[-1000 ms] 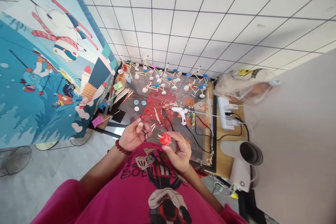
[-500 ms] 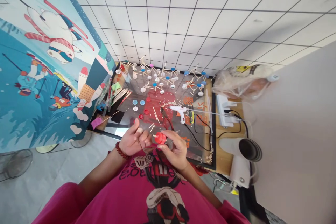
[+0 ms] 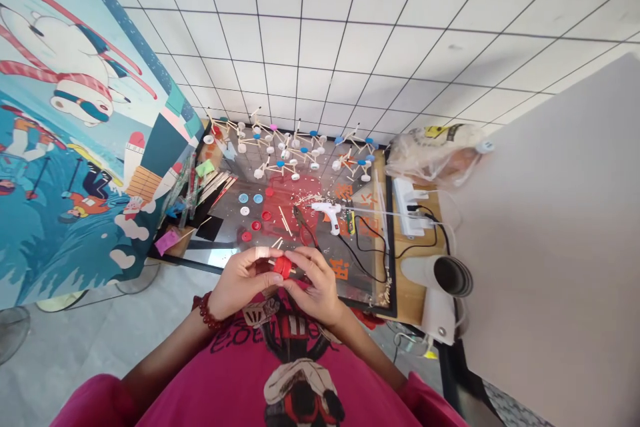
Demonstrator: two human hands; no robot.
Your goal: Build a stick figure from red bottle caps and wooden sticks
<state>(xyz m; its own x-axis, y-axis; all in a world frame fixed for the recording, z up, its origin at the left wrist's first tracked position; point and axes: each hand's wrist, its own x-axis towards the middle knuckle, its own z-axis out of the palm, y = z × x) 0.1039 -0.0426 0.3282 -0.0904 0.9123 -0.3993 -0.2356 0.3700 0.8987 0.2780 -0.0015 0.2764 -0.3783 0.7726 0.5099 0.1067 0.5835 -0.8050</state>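
Note:
Red bottle caps (image 3: 283,267) with a small wooden stick through them are held between both hands, close to my shirt at the table's near edge. My left hand (image 3: 245,280), with a red bead bracelet, pinches them from the left. From the right, the fingertips and thumb of my right hand (image 3: 315,283) press on the same caps. Just beyond the hands lie short wooden sticks (image 3: 285,220), loose red caps (image 3: 257,225), blue caps (image 3: 258,199) and a white cap (image 3: 245,211).
A white glue gun (image 3: 327,213) and red-handled pliers (image 3: 306,230) lie mid-table. Along the back stand several stick-and-cap models (image 3: 295,153). Stick bundles (image 3: 216,188) are at left. A power strip (image 3: 411,207) and a white cup (image 3: 450,275) are at right.
My left hand has moved right and now grips the red caps too, together with my right hand. The camera view has shifted slightly to the right.

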